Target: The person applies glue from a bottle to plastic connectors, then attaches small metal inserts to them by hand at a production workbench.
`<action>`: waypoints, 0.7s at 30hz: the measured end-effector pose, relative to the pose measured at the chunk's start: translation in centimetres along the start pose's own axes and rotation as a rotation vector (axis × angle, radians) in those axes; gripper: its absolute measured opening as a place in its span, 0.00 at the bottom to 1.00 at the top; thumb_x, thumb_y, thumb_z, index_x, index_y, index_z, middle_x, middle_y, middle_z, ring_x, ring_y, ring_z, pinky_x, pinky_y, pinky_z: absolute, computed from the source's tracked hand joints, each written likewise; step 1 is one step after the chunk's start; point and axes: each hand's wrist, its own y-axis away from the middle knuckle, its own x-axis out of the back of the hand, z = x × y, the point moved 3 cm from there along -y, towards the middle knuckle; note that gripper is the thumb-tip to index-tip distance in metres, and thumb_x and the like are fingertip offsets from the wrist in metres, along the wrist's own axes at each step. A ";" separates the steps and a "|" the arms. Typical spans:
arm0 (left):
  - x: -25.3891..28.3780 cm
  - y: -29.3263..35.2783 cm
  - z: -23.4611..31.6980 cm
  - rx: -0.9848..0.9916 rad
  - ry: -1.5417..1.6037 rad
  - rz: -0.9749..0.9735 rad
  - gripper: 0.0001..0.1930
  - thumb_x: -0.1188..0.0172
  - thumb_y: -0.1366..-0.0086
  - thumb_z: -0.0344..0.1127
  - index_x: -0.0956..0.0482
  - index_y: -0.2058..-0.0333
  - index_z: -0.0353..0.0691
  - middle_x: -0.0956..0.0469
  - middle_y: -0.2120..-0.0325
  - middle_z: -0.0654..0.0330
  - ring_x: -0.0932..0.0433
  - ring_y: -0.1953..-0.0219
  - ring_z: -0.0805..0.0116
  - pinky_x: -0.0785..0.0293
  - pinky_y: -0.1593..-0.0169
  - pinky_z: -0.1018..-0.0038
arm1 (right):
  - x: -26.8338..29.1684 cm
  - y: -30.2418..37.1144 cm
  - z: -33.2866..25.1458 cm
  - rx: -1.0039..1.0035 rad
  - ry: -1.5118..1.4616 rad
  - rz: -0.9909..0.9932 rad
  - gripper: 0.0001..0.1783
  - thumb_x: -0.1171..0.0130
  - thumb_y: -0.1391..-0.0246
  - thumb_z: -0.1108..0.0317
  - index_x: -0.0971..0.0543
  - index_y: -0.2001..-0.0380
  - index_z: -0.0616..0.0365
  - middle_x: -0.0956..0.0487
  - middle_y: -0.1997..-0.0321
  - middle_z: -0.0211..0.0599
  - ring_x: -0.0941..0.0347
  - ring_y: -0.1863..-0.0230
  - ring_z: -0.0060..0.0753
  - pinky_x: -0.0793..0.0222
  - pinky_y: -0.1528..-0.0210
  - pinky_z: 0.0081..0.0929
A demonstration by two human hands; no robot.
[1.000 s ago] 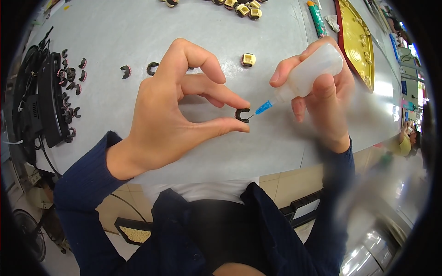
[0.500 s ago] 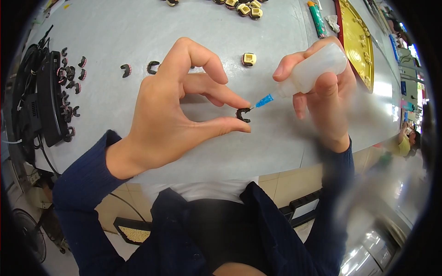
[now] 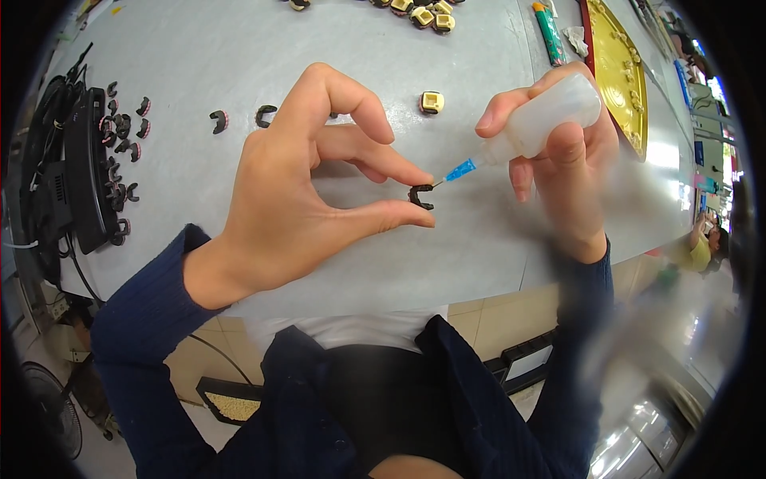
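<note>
Between thumb and a fingertip, my left hand (image 3: 279, 191) pinches a small black C-shaped piece (image 3: 418, 197), its gap turned to the right. My right hand (image 3: 570, 152) grips a translucent white squeeze bottle (image 3: 552, 116), tilted so its blue needle tip (image 3: 460, 170) points down and left. The thin metal needle end meets or nearly touches the upper arm of the piece; I cannot tell whether any liquid comes out. Beyond my hands, a cream and black square piece (image 3: 432, 102) lies on the grey table (image 3: 479, 255). Similar black C-shaped pieces (image 3: 219, 121) lie left of my left hand.
A black box-shaped device (image 3: 84, 172) with cables stands at the left, several black and pink pieces beside it. More cream and black pieces (image 3: 423, 14) lie at the far edge. A green tube (image 3: 550, 36) and a yellow tray (image 3: 618, 76) are at the far right.
The bottle and its needle have shifted very slightly in my right hand's grip area, the needle tip now a touch higher at the piece. My left hand has hardly moved.
</note>
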 end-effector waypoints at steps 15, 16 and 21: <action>0.1 -0.2 0.1 0.069 0.036 0.040 0.29 0.29 0.51 0.21 0.44 0.62 0.42 0.18 0.67 0.52 0.22 0.65 0.73 0.28 0.59 0.78 | 4.1 -1.7 0.8 0.161 -0.276 0.261 0.12 0.45 0.39 0.70 0.33 0.57 0.60 0.25 0.50 0.47 0.24 0.59 0.29 0.26 0.58 0.26; 0.0 -0.1 -0.1 0.044 0.041 0.037 0.29 0.29 0.51 0.21 0.44 0.62 0.42 0.18 0.67 0.52 0.22 0.65 0.73 0.28 0.59 0.78 | 4.2 -1.9 1.1 0.177 -0.256 0.266 0.12 0.45 0.39 0.70 0.33 0.57 0.60 0.25 0.50 0.47 0.24 0.59 0.29 0.26 0.58 0.26; -0.1 0.1 -0.2 0.038 0.060 0.113 0.27 0.26 0.52 0.28 0.39 0.63 0.41 0.17 0.70 0.59 0.23 0.72 0.77 0.26 0.66 0.83 | 5.8 -2.5 2.0 0.322 0.313 0.224 0.22 0.36 0.51 0.82 0.33 0.56 0.60 0.27 0.54 0.36 0.28 0.51 0.28 0.31 0.46 0.28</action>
